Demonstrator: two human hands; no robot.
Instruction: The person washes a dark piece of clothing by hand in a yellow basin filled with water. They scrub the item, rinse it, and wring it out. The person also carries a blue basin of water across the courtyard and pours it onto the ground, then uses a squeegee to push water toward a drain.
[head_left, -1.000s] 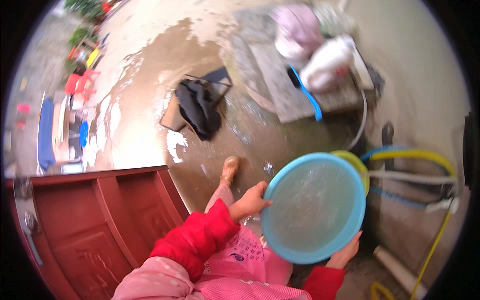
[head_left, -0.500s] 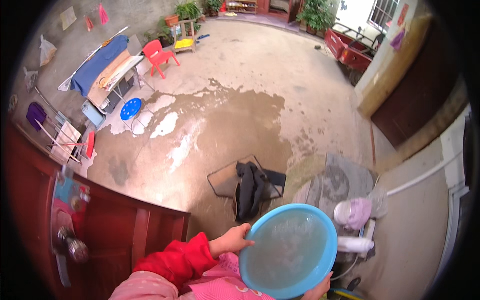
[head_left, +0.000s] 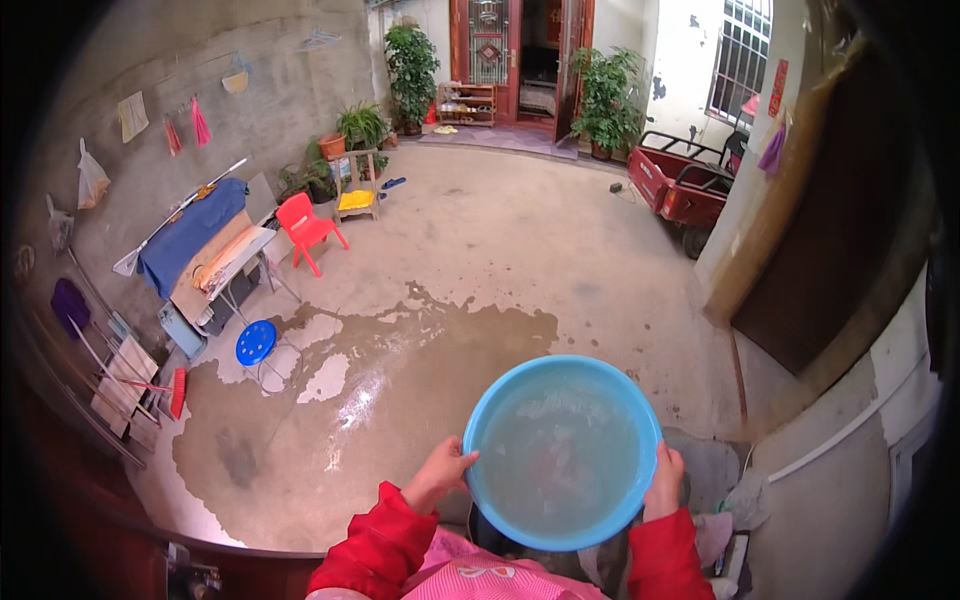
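A round light-blue plastic basin (head_left: 483,505) holds cloudy greyish water. It hangs in front of me over the ground, nearly level. My left hand (head_left: 440,474) grips its left rim, thumb over the edge and fingers beneath. On the opposite side my right hand (head_left: 665,480) clasps the right rim in the same way. Both red sleeves reach in from the lower edge, with a pink checked apron (head_left: 490,575) between them. The fingers under the basin are mostly hidden.
Wet concrete (head_left: 290,450) spreads ahead and left. Along the left wall stand a blue stool (head_left: 256,343), red chair (head_left: 308,232), wooden chair (head_left: 355,195) and cloth-draped table (head_left: 195,235). A red cargo tricycle (head_left: 680,180) is parked far right, near potted plants (head_left: 608,95) and a doorway (head_left: 540,60).
The basin has moved forward and slightly left in view, and my right hand now shows fully. My view has tilted up, revealing the far doorway; the mat and dark garment are now out of sight.
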